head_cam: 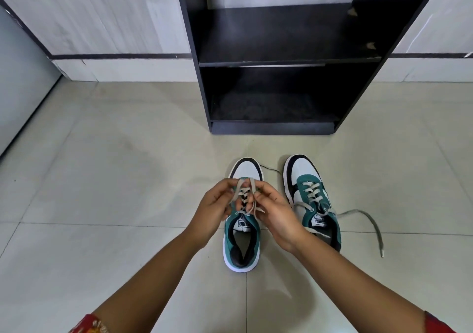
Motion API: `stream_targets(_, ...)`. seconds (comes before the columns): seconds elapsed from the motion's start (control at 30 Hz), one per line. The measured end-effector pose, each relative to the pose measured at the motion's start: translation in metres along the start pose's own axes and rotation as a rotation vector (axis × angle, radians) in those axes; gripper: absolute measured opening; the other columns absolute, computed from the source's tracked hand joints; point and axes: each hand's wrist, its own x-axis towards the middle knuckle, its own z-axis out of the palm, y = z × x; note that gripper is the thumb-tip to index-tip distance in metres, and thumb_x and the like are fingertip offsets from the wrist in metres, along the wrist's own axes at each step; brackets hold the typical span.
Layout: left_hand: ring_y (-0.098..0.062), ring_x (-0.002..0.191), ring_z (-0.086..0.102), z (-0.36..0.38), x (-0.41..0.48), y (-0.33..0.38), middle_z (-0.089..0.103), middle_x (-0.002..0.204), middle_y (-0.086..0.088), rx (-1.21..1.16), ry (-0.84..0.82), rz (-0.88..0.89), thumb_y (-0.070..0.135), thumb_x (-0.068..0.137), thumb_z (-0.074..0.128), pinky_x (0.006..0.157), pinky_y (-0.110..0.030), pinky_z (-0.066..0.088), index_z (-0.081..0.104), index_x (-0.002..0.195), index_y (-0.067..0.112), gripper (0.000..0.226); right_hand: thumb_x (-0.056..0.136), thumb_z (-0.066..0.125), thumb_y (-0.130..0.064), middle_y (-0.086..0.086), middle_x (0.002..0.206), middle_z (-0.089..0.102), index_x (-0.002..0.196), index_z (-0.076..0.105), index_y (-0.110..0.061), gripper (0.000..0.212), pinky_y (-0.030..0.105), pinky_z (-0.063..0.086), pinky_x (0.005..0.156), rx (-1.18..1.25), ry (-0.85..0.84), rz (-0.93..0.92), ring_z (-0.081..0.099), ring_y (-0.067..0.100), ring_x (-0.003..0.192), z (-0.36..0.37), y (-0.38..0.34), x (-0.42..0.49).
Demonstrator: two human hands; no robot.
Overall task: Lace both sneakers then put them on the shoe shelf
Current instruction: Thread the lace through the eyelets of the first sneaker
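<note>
- I see the left teal, white and black sneaker point(242, 233) standing on the pale tiled floor point(102, 179) directly under both hands, toe pointing at the black wooden shoe shelf point(281, 58).
- My left hand point(213, 210) is closed, pinching a loop of the grey flat lace point(240, 189) above the eyelets.
- My right hand point(277, 212) is closed too, fingers pinching the other strand of that lace beside the left hand; the two nearly touch.
- The lace crosses through the eyelets of this shoe, its ends raised between the fingers.
- The right matching sneaker point(311, 197) stands just beside it, laced but untied, its loose grey lace end point(371, 227) trailing across the floor to the right.
- Both shelf levels sit well apart from the shoes.
</note>
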Motion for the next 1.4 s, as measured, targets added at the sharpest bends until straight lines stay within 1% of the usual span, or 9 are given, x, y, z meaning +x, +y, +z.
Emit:
stream_targets(0.2, -0.006, 0.042, 0.040, 0.000, 0.004, -0.003, 0.050, 0.058, -0.002, -0.125, -0.102, -0.164, 0.011, 0.095, 0.044, 0.045, -0.017, 0.031, 0.045, 0.114, 0.018, 0.020, 0.092, 0.040, 0.006, 0.016, 0.077, 0.055, 0.088, 0.036, -0.016, 0.023, 0.018, 0.043, 0.060, -0.119, -0.020, -0.030, 0.052, 0.021, 0.069, 0.001, 0.007, 0.006)
stream_targets(0.4, -0.006, 0.038, 0.035, 0.001, 0.009, -0.005, 0.051, 0.050, 0.002, -0.128, -0.094, -0.168, 0.010, 0.093, 0.047, 0.043, -0.016, 0.030, 0.062, 0.079, 0.010, 0.021, 0.094, 0.036, 0.007, 0.009, 0.074, 0.059, 0.102, 0.044, -0.013, 0.022, 0.013, 0.045, 0.064, -0.227, -0.139, -0.124, 0.059, 0.007, 0.065, -0.001, 0.007, 0.004)
stream_targets(0.63, -0.006, 0.041, 0.041, -0.004, 0.012, -0.006, 0.057, 0.053, 0.004, -0.109, -0.010, -0.172, 0.013, 0.090, 0.055, 0.049, -0.022, 0.031, 0.053, 0.085, 0.006, 0.009, 0.097, 0.038, -0.004, 0.010, 0.062, 0.058, 0.095, 0.046, -0.003, 0.009, 0.020, 0.046, 0.057, -0.139, -0.033, -0.133, 0.053, 0.011, 0.051, -0.003, 0.004, 0.004)
stream_targets(0.73, -0.001, 0.052, 0.051, -0.007, 0.008, -0.005, 0.064, 0.061, 0.011, 0.212, 0.002, 0.047, 0.014, 0.084, 0.065, 0.053, -0.014, 0.040, 0.054, 0.076, 0.015, 0.013, 0.095, 0.038, -0.003, 0.006, 0.049, 0.059, 0.086, 0.050, -0.004, 0.015, 0.023, 0.047, 0.052, -0.005, 0.029, 0.077, 0.051, 0.014, 0.042, -0.003, 0.001, 0.010)
stream_targets(0.87, -0.010, 0.079, 0.048, -0.017, 0.010, -0.013, 0.070, 0.104, 0.011, 1.171, 0.035, 0.716, 0.019, 0.081, 0.053, 0.051, -0.020, 0.043, 0.054, 0.094, 0.024, 0.014, 0.090, 0.045, -0.004, 0.002, 0.044, 0.055, 0.071, 0.059, -0.006, 0.023, 0.023, 0.047, 0.054, 0.076, 0.036, 0.335, 0.047, 0.010, 0.037, -0.006, -0.003, 0.020)
stream_targets(1.07, -0.017, 0.065, 0.046, -0.013, 0.021, -0.007, 0.067, 0.073, 0.004, 1.431, 0.019, 0.978, 0.004, 0.063, 0.068, 0.048, -0.022, 0.026, 0.051, 0.084, 0.017, 0.029, 0.090, 0.048, -0.016, -0.003, 0.046, 0.054, 0.065, 0.056, -0.012, 0.027, 0.019, 0.049, 0.054, 0.256, -0.004, 0.460, 0.047, 0.006, 0.038, -0.010, -0.005, 0.022)
stream_targets(1.17, -0.022, 0.060, 0.047, -0.005, 0.019, -0.001, 0.059, 0.068, -0.005, 1.319, -0.025, 0.694, 0.009, 0.071, 0.066, 0.048, -0.026, 0.033, 0.049, 0.084, 0.012, 0.021, 0.093, 0.042, -0.027, 0.000, 0.051, 0.056, 0.064, 0.050, -0.016, 0.032, 0.025, 0.049, 0.063, 0.293, 0.007, 0.391, 0.050, 0.010, 0.044, -0.011, 0.000, 0.017)
stream_targets(1.3, -0.018, 0.056, 0.043, 0.001, 0.023, 0.013, 0.049, 0.062, -0.002, 0.485, -0.034, -0.122, 0.009, 0.082, 0.056, 0.054, -0.029, 0.033, 0.045, 0.073, 0.014, 0.016, 0.097, 0.040, -0.034, 0.000, 0.049, 0.054, 0.056, 0.044, -0.014, 0.045, 0.022, 0.045, 0.061, 0.039, 0.063, 0.179, 0.050, 0.010, 0.046, -0.003, 0.002, 0.008)
stream_targets(1.4, -0.013, 0.050, 0.031, -0.002, 0.025, 0.019, 0.039, 0.057, -0.001, 0.166, 0.020, -0.353, 0.003, 0.078, 0.059, 0.047, -0.023, 0.023, 0.043, 0.064, 0.014, 0.023, 0.093, 0.049, -0.035, 0.003, 0.057, 0.056, 0.061, 0.055, -0.008, 0.042, 0.016, 0.043, 0.060, -0.280, 0.069, -0.053, 0.054, 0.006, 0.053, 0.003, 0.001, 0.000)
